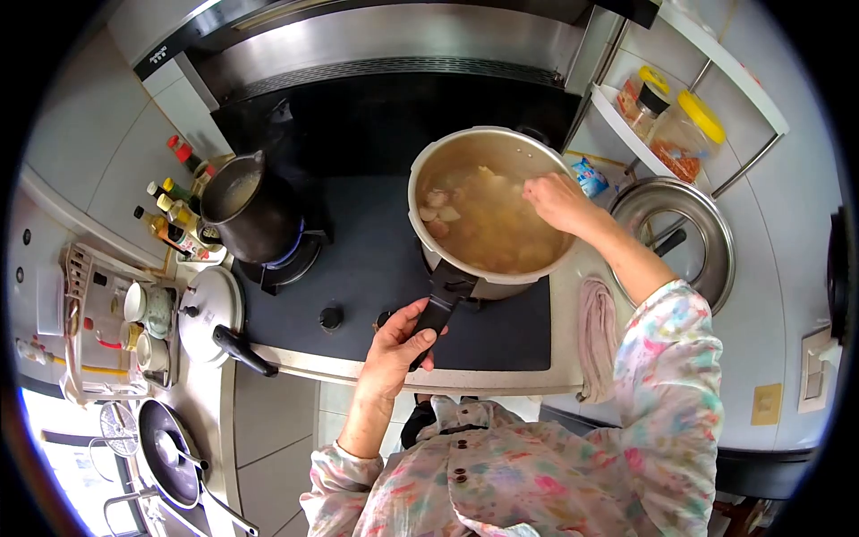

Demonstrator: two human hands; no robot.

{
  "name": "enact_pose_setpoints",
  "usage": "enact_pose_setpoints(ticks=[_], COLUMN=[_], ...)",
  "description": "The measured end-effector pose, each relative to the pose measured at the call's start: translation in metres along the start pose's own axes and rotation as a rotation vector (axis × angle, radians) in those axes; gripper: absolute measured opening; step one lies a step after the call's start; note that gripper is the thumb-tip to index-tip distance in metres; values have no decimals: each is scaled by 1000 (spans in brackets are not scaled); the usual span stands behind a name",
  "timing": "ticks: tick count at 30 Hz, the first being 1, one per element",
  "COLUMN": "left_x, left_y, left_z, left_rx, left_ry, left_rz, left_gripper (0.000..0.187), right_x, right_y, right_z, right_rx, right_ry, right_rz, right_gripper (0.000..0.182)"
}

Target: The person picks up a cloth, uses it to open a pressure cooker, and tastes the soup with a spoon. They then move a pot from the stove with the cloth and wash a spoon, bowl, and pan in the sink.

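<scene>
A large metal pot (419, 192) stands at the right of the cooktop, with cloudy yellowish soup (501, 237) and pale chunks inside. My left hand (398, 345) is wrapped round the pot's black handle (438, 309), which points toward me. Over the right side of the pot is my right hand (564, 204), its fingers closed together above the soup. What those fingers hold, if anything, is hidden. A small blue packet (589, 177) lies just beyond my right wrist, by the pot's rim.
On the left burner, a dark pot (255, 219) sits over a blue flame. Bottles (179, 219) and a pressure cooker lid (208, 313) are further left. A folded cloth (598, 336) and a round steel lid (716, 259) lie at the right, below shelved jars (684, 134).
</scene>
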State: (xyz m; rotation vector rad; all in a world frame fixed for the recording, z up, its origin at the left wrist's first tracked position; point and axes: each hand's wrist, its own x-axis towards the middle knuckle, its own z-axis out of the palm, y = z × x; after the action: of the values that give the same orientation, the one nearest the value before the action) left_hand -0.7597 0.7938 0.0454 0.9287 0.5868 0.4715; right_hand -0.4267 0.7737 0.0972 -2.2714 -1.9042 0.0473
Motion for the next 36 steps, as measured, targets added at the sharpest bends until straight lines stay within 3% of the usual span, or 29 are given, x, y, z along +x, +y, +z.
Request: enact_pose_setpoints(ticks=[3,6,9,19,23,29,36], left_x=[0,1,1,1,1,2,1], left_y=[0,-2,-3,-3,-3,-3,-5], left_z=[-1,-2,-4,-4,-3,-4,-4], left_rx=[-7,-6,-6,-8,-20,-18,-27], left_ry=[-12,-15,-25,-33,-31,-39,-27], left_rz=[-5,-3,-3,-3,5,-2,7], left_gripper=[48,49,49,48,48,48,48], right_x=[4,7,9,18,12,2,-7], right_y=[-6,-19,-21,-30,-26,-16,-3], right_z=[-4,-14,1,-10,-18,-33,-29], right_rx=[21,259,583,1231,1258,980,930], right_ry=[-62,-250,-281,34,211,274,304], right_rz=[14,225,400,571,471,401,542], right_gripper=[18,18,18,16,17,20,18])
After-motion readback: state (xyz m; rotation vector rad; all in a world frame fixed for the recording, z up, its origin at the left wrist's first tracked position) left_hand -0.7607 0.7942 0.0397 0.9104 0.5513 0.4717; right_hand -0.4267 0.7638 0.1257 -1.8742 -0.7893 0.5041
